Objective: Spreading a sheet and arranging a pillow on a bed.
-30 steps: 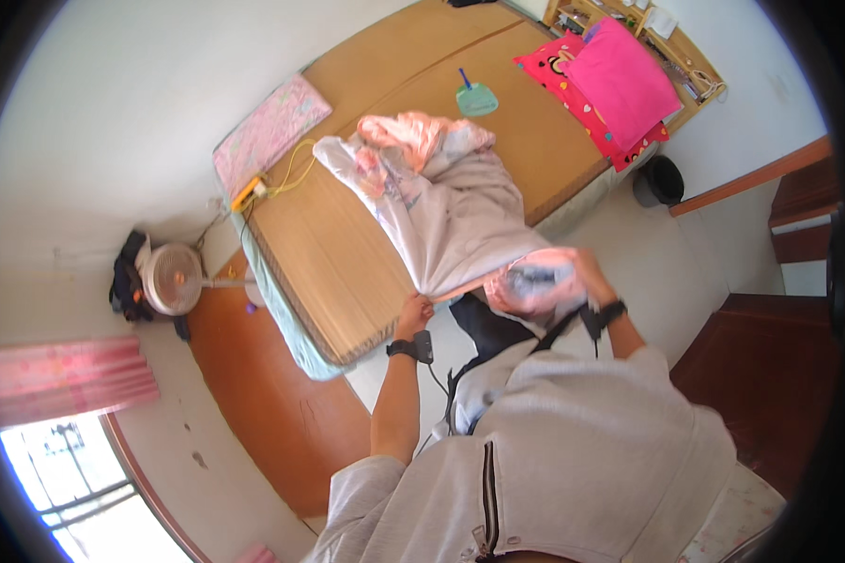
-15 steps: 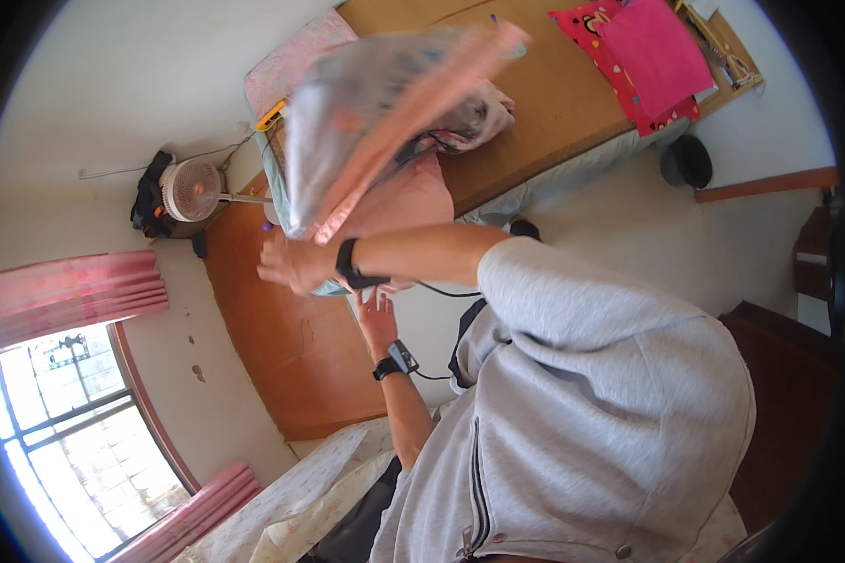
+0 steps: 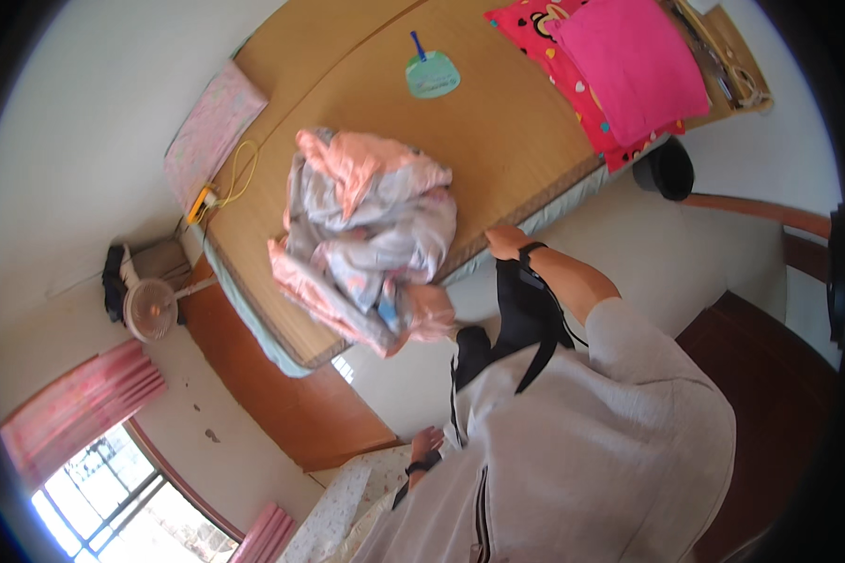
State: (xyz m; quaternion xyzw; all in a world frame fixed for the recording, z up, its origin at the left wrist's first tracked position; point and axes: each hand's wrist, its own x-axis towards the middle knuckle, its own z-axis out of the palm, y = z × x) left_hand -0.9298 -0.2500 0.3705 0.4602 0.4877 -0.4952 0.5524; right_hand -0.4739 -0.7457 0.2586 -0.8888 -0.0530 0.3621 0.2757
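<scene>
A crumpled pink and grey patterned blanket [image 3: 376, 220] lies in a heap on the bed mat [image 3: 498, 122], one end drooping over the near edge. Neither hand holds it. My right hand [image 3: 506, 242] is by the bed's near edge, just right of the blanket, over my dark-clad leg; how its fingers are bent is not clear. Down beside my waist, well away from the blanket, my left hand [image 3: 427, 441] has its fingers loosely stretched out and nothing in them. Both wrists wear dark bands.
A green hand fan [image 3: 433, 75] lies beyond the blanket. Pink bedding [image 3: 634, 66] is at the far right, a folded floral cloth [image 3: 216, 117] at the far left. A yellow power strip [image 3: 200, 204] with its cord, an electric fan [image 3: 150, 310] and a black bin [image 3: 665, 169] stand around.
The blanket, lifted and blurred in motion before, now rests crumpled on the mat. My right hand has moved right to the bed edge; my left has drawn back toward my waist.
</scene>
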